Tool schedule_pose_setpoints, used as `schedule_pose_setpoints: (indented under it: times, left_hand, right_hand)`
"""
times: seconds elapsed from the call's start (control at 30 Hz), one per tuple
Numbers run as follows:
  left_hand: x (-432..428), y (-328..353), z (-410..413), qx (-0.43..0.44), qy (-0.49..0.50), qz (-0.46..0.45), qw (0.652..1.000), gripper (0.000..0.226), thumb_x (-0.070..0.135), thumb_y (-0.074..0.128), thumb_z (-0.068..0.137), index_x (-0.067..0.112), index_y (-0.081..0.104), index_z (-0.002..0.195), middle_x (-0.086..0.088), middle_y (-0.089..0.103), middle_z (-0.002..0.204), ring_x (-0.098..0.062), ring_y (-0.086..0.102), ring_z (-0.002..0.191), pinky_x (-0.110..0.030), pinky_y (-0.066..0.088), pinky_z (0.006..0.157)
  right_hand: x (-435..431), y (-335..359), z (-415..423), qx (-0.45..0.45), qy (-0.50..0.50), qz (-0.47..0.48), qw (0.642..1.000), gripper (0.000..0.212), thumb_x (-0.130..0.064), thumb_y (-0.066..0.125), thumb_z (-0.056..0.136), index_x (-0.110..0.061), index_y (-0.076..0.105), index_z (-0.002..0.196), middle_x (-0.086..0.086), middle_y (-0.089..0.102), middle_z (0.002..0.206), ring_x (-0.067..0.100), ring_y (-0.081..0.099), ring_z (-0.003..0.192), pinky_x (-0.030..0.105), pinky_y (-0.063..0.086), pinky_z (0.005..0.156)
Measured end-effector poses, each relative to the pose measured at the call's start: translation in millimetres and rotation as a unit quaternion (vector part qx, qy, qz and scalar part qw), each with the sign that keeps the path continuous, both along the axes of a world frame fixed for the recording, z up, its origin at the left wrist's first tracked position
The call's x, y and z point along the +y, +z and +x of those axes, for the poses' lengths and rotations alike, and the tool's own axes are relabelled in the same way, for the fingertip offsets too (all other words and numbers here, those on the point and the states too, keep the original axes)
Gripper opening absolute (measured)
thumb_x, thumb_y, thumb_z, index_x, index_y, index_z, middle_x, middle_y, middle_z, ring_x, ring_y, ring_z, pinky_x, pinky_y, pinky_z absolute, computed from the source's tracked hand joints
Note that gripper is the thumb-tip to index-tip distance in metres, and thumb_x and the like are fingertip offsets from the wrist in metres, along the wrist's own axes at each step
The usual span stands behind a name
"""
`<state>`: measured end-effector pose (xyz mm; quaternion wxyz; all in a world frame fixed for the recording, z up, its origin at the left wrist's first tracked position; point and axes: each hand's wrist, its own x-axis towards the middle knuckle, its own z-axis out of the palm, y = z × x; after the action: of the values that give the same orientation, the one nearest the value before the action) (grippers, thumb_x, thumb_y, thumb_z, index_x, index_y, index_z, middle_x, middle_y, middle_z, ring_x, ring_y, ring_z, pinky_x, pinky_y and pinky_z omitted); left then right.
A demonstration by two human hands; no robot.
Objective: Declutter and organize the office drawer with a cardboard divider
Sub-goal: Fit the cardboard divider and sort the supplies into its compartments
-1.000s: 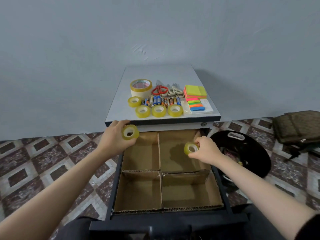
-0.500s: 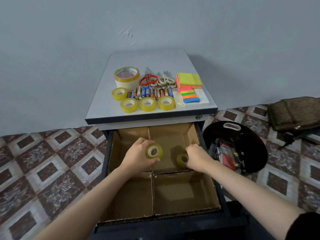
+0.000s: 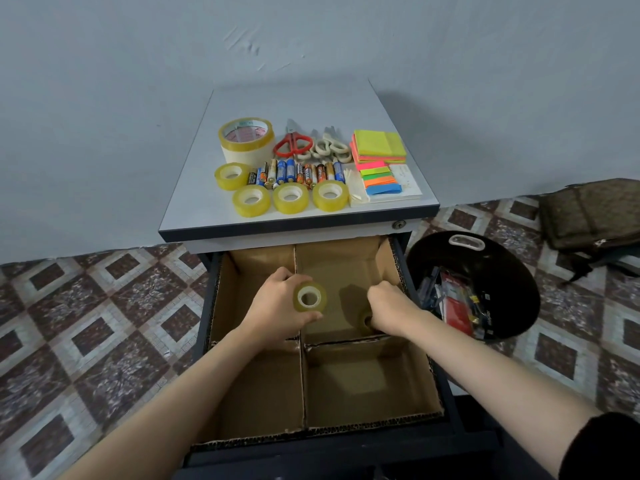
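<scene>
The open drawer holds a cardboard divider that splits it into several compartments. My left hand grips a small yellow tape roll above the divider's centre wall. My right hand holds a second small tape roll low in the far right compartment, mostly hidden by my fingers. On the cabinet top lie several small tape rolls, a big tape roll, batteries, red scissors, white scissors and sticky notes.
A black bin with scraps stands right of the drawer. A brown bag lies on the tiled floor at the far right. A grey wall is behind the cabinet.
Both hands have come down from the cabinet edge into the drawer with their tape rolls. The right hand has sunk lower into the far right compartment. The left has moved right to the centre wall.
</scene>
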<state>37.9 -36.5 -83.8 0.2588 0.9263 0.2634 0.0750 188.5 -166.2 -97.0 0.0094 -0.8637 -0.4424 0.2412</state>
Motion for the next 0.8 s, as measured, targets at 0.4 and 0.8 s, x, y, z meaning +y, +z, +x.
schedule_pose_setpoints:
  times: [0.4,0.8]
  left_hand:
    - [-11,-4,9,-0.003,-0.011,0.010,1.000,0.064,0.029,0.075,0.076,0.016,0.049,0.133,0.000,0.048,0.120,-0.016,0.048,0.111,-0.022,0.042,0.093]
    - [-9,-46,103,0.067,-0.020,-0.031,0.997,0.065,0.022,0.073,0.078,0.013,0.043,0.134,-0.008,0.053,0.126,-0.023,0.051,0.117,-0.035,0.044,0.099]
  right_hand:
    - [-57,-31,0,-0.101,-0.117,0.361,0.920,0.041,-0.023,0.071,0.082,-0.013,0.064,0.122,0.001,0.065,0.118,0.027,0.062,0.099,0.037,0.053,0.075]
    - [-56,-44,8,-0.060,-0.162,0.369,0.913,0.051,-0.044,0.052,0.088,-0.018,0.056,0.131,-0.005,0.055,0.135,0.017,0.059,0.115,0.036,0.052,0.091]
